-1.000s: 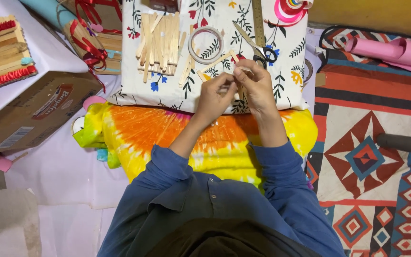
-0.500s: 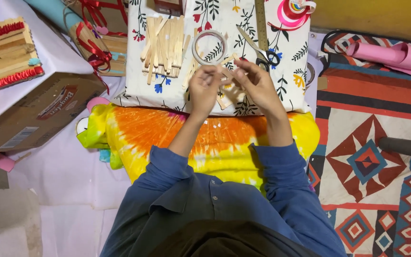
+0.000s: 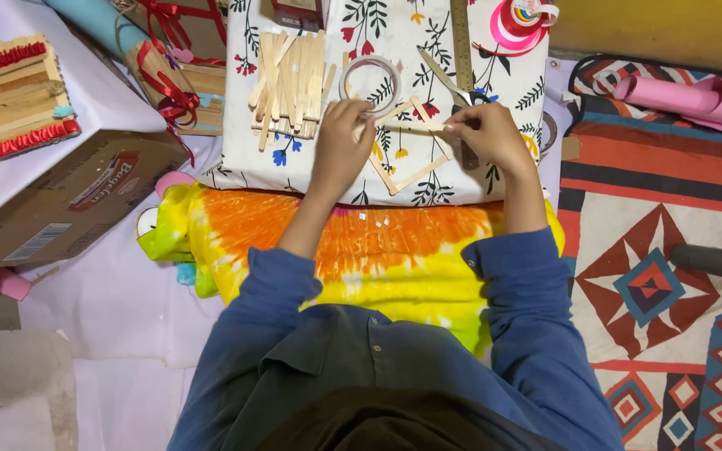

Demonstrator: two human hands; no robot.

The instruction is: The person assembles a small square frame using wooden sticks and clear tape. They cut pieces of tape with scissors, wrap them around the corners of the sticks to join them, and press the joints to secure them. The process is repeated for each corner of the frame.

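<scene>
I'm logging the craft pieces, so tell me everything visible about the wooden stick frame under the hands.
The stick frame is a square outline of flat, pale wooden craft sticks, turned like a diamond, lying flat on the floral cushion. The left hand and right hand hold one stick across its upper part. Its middle is open, showing the fabric.

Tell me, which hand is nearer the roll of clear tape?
Left. The left hand sits just below the tape roll, nearly touching; the right hand is farther off, to its right.
</scene>
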